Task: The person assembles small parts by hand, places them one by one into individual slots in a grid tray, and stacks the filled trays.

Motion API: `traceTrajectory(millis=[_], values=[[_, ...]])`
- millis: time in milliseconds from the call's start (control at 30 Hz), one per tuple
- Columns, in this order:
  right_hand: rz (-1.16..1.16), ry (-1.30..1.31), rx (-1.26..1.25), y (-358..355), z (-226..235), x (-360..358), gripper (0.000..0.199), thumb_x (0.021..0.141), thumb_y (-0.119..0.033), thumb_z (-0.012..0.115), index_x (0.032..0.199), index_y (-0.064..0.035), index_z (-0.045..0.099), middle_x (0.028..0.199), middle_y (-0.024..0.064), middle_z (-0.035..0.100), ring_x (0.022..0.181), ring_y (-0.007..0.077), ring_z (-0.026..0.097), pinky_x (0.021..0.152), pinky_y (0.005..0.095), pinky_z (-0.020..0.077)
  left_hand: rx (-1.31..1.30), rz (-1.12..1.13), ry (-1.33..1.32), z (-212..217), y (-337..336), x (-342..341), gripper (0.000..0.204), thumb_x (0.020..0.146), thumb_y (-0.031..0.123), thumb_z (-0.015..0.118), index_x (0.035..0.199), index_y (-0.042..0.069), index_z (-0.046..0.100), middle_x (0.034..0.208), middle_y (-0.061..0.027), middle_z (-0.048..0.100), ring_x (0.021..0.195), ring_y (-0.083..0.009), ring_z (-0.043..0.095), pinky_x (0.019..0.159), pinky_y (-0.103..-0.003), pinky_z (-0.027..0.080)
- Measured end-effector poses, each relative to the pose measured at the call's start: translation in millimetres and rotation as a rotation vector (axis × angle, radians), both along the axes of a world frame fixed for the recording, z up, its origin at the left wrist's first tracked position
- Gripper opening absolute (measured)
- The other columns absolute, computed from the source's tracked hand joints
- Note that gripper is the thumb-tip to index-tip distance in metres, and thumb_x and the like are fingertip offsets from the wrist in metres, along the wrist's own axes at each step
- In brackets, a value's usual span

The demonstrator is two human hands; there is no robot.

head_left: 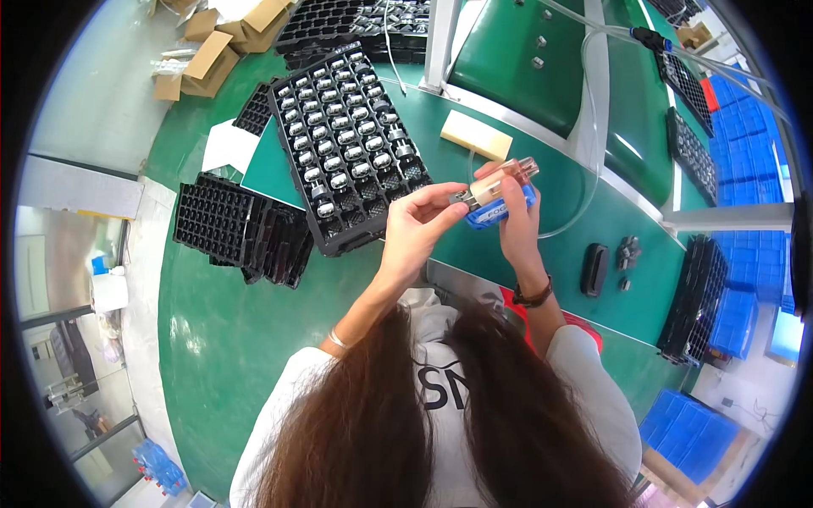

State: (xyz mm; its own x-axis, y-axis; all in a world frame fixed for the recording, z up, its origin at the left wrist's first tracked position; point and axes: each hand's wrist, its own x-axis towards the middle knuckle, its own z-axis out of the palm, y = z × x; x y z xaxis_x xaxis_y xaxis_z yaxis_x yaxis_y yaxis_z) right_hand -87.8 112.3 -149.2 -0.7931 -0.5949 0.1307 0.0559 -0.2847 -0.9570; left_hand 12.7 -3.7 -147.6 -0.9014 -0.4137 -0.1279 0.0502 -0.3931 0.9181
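Note:
My right hand (pixel 519 222) is wrapped round a blue hand-held device (pixel 486 213) with a tan, copper-coloured cylindrical upper part. At the device's left end, my left hand (pixel 412 222) pinches a small silver metal part (pixel 460 197) between thumb and fingertips. Whether that part touches the device is too small to tell. Left of my hands, a black compartment tray (pixel 329 245) lies tilted on the green table (pixel 550 279). Rows of small shiny metal parts (pixel 345 135) fill most of its pockets; several pockets at its near end hold none.
A pale yellow block (pixel 476 135) lies just beyond my hands. To the right are a black oblong case (pixel 594 269) and small metal parts (pixel 627 252). Stacked black trays (pixel 694 296) stand at the table's right edge, others (pixel 216 220) at left. A thin hose (pixel 596 144) loops behind.

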Motion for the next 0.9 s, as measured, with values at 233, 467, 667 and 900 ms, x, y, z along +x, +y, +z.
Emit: traceTrajectory(millis=[233,467,667,900], values=[[0.057,0.005,0.106,-6.2,-11.1,13.1,0.031,0.091,-0.030,0.047,0.093,-0.0007,0.057,0.085,0.0040,0.060,0.076,0.0077,0.056,0.068,0.0220,0.0442,0.032,0.040,0.019,-17.9,1.8,12.8,0.030,0.081,0.002,0.064,0.110,-0.003,0.058,0.095,-0.0101,0.065,0.085,-0.0103,0.060,0.078,-0.023,0.048],[-0.313,0.264,0.121,-21.0,-57.9,-66.3,0.025,0.086,-0.022,0.058,0.093,0.0018,0.060,0.085,0.0040,0.062,0.077,0.0099,0.057,0.069,0.0259,0.0455,-0.791,0.352,-0.184,-13.4,-43.1,43.7,0.041,0.074,0.008,0.069,0.113,0.006,0.058,0.109,-0.0074,0.060,0.095,-0.0166,0.057,0.078,-0.029,0.047],[-0.434,0.571,0.645,-41.7,-64.1,-99.5,0.039,0.081,-0.039,0.062,0.093,-0.0021,0.061,0.078,0.0158,0.063,0.072,0.0300,0.062,0.065,0.0367,0.0471,-1.408,0.281,-0.467,-16.1,-101.4,90.5,0.018,0.072,0.010,0.069,0.089,0.006,0.065,0.094,-0.0056,0.061,0.093,-0.0234,0.054,0.082,-0.033,0.043],[-0.449,0.688,0.764,-35.5,-52.5,-87.4,0.053,0.072,-0.042,0.071,0.105,-0.0061,0.052,0.076,0.0124,0.060,0.069,0.0253,0.060,0.062,0.0338,0.0454,-1.328,0.272,-0.342,-19.3,-112.2,91.4,0.008,0.074,0.005,0.066,0.081,0.002,0.064,0.088,-0.0076,0.063,0.086,-0.0239,0.058,0.078,-0.032,0.045]])
